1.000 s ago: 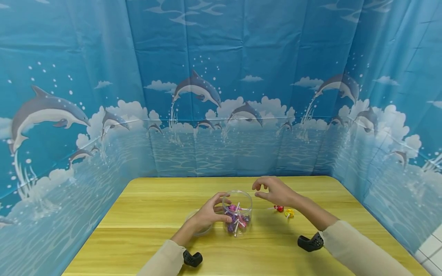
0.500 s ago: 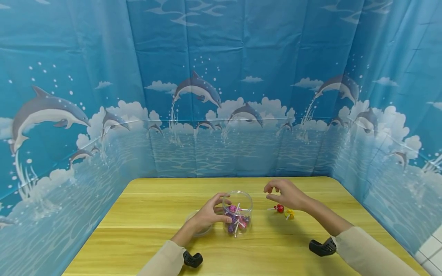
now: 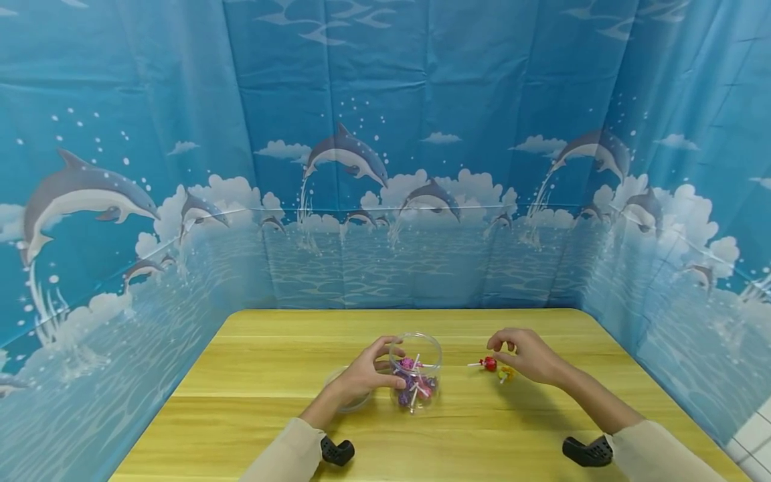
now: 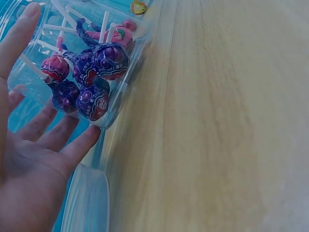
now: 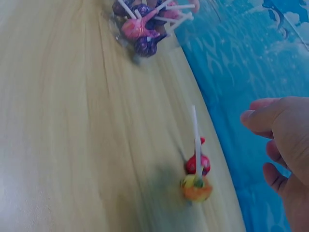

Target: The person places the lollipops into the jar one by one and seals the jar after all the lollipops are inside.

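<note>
A clear plastic jar stands upright near the middle of the table, with several purple and pink wrapped lollipops inside, white sticks pointing various ways. My left hand holds the jar from its left side, thumb at the front and fingers behind. To the right lie a red lollipop and a yellow lollipop on the wood. Over these two hovers my right hand, fingers loosely bent with nothing between them. In the right wrist view its fingertips are apart from both sweets.
Left of the jar, partly behind my left forearm, lies a round clear lid. The yellow wooden table ends at a blue dolphin curtain along the back and sides. Black wrist mounts project below both arms.
My right hand has moved right and down, from beside the jar to above the red and yellow lollipops. My left hand and the jar stay in place.
</note>
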Tool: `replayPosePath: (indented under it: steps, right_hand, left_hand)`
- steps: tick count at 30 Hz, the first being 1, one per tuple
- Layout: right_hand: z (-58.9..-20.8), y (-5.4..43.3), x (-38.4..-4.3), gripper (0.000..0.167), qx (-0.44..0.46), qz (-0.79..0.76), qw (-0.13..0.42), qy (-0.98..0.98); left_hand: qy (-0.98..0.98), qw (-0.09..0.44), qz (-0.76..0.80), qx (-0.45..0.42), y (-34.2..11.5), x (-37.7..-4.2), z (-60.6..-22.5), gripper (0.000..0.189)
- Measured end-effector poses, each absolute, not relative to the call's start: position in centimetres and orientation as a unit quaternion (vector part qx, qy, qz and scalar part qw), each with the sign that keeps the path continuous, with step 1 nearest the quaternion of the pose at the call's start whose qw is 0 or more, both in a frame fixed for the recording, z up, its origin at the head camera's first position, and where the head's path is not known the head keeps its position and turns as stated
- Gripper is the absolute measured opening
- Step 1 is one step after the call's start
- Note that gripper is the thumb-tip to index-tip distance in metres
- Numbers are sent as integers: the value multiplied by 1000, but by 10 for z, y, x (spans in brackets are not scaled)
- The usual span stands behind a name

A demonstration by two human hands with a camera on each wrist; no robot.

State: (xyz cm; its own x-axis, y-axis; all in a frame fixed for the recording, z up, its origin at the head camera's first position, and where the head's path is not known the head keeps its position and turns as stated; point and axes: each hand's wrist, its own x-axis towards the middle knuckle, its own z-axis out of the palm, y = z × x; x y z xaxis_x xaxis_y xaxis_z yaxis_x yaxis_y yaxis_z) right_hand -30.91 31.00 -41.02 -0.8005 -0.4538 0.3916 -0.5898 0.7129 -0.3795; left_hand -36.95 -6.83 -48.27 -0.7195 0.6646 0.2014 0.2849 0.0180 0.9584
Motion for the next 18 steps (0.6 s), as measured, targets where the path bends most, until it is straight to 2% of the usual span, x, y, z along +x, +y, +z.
replayPosePath:
  steps: [5,12,18]
  right_hand:
    - [-420,322,-305,12,281,251,144,-915]
    - [-431,330,-299,16,282,261,119,-916]
    - [-446,334,-296,19,294,264,119,-911]
  left_hand:
    - [695,155,612,343,-67,-369,-483,76]
    - [692,156,618,339,-67,-368,-481,75]
    - [690,159,618,341,-66,-367,-481,75]
